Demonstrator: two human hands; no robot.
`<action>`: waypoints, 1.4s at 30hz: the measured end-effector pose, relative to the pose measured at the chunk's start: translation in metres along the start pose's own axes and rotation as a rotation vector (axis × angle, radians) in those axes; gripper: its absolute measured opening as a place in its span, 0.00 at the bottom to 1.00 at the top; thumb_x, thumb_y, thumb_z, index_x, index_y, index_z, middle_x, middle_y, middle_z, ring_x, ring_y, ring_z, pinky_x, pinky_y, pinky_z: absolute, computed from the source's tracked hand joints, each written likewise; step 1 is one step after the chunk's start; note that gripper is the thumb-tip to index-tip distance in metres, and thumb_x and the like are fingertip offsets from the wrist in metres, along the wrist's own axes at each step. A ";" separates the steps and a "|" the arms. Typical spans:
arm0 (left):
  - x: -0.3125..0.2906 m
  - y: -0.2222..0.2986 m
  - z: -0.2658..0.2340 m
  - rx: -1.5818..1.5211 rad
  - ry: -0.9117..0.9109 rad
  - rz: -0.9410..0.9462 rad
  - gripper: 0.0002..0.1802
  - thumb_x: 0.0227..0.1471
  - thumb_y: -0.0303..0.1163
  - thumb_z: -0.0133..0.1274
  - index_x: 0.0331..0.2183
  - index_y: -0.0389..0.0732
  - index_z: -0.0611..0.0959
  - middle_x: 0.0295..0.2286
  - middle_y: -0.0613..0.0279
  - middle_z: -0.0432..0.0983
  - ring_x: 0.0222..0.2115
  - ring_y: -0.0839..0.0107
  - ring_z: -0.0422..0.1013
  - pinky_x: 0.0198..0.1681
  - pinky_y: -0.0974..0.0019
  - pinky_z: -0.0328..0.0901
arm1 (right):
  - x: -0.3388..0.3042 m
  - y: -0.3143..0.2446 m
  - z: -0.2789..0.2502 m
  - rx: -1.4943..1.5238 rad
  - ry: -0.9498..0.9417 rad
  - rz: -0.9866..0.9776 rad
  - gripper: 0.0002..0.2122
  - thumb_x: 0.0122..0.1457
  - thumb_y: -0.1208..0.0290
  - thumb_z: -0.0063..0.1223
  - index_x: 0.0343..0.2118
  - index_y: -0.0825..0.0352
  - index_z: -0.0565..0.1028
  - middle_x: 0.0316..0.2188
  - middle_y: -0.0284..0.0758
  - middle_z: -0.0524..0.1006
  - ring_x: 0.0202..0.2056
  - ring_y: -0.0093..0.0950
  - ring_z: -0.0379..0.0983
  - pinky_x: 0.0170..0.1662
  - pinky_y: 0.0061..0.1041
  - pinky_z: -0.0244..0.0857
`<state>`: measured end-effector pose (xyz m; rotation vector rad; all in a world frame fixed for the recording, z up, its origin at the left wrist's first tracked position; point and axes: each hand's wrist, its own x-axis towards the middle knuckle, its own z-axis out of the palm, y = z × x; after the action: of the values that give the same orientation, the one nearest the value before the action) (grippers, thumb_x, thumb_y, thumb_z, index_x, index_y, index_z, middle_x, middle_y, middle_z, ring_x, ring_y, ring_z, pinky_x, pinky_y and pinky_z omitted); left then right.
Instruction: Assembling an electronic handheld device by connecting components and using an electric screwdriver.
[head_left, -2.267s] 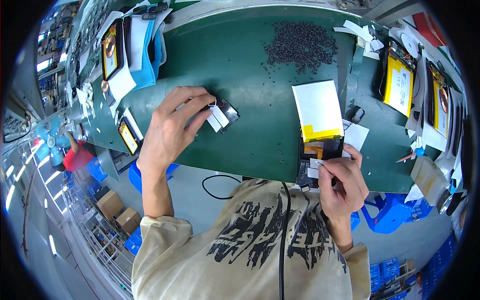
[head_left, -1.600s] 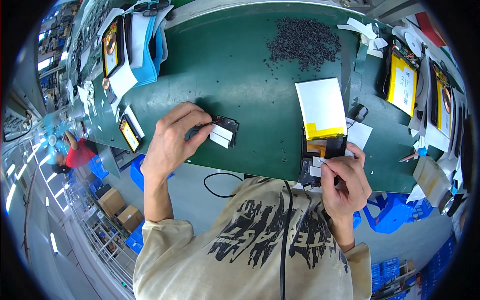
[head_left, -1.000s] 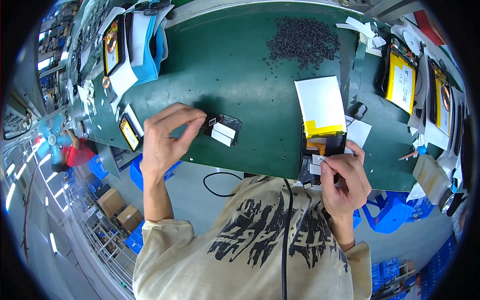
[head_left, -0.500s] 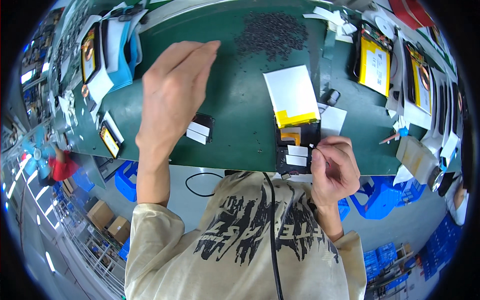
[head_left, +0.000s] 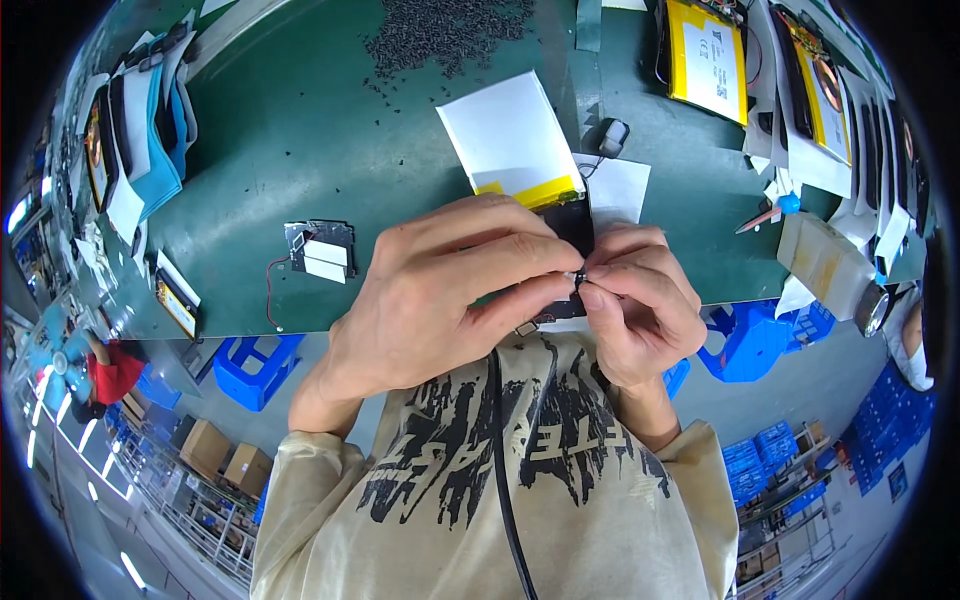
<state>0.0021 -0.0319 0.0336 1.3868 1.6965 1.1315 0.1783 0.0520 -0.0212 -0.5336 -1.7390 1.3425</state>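
My left hand (head_left: 455, 285) and my right hand (head_left: 645, 305) meet at the table's near edge, thumb and forefinger of each pinched together. Between the fingertips is a tiny dark piece (head_left: 581, 279) with a pale bit beside it; fingers cover most of it. Beneath my hands lies a black device housing (head_left: 573, 222), largely hidden by them. A white flat battery pack (head_left: 512, 135) with yellow tape along its lower edge lies against the housing's far end. Left of my hands rests a dark circuit board (head_left: 320, 250) with white pads and a thin red wire.
A heap of tiny black pieces (head_left: 450, 35) spreads at the far middle. Yellow-edged battery assemblies (head_left: 708, 65) stand at the right, beside a plastic bottle (head_left: 825, 265) and blue-ended tool (head_left: 788, 204). Blue and white sheets (head_left: 150, 140) stand at left; blue stools (head_left: 255, 370) sit below the table.
My left hand has come down and right from beside the black heap to meet my right hand. The view has shifted, uncovering the circuit board's red wire.
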 end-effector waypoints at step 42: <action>0.011 -0.012 -0.004 0.692 0.059 0.102 0.32 0.37 0.47 0.70 0.48 0.51 0.84 0.57 0.57 0.70 0.54 0.52 0.68 0.56 0.51 0.59 | 0.010 -0.002 0.004 -0.277 0.030 0.030 0.08 0.46 0.87 0.66 0.30 0.75 0.79 0.25 0.38 0.77 0.26 0.30 0.75 0.27 0.22 0.67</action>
<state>-0.0086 -0.0232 0.0248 1.8735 2.1975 0.6488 0.1701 0.0563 -0.0160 -0.7316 -1.9106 1.1129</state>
